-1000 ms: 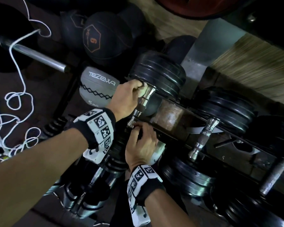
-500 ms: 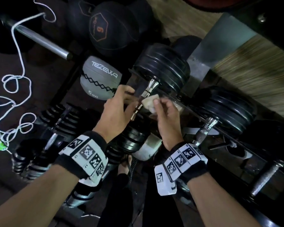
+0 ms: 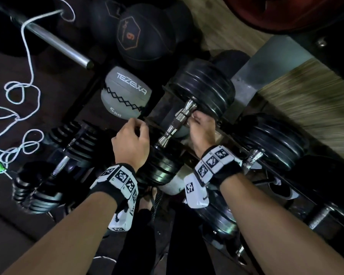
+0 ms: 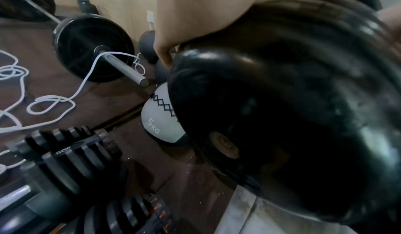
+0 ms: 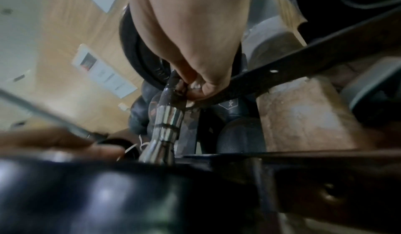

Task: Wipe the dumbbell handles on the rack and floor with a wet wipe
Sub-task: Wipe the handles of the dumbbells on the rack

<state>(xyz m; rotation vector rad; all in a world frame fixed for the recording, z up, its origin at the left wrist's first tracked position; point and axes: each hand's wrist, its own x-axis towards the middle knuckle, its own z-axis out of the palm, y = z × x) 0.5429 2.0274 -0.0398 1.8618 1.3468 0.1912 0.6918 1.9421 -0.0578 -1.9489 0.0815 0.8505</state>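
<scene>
A gym — racked dumbbells (image 3: pixel 205 90), a barbell (image 3: pixel 56 43), medicine balls (image 3: pixel 125 92) on rubber flooring.

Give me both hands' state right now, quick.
Left hand: loosely curled, holding nothing, beside the dumbbell handle.
Right hand: fingers curled on the handle's far end; wipe not clearly visible.

Chrome handle (image 3: pixel 177 122), black plates (image 3: pixel 205 86), grey zigzag-stitched ball (image 3: pixel 125 92)
</scene>
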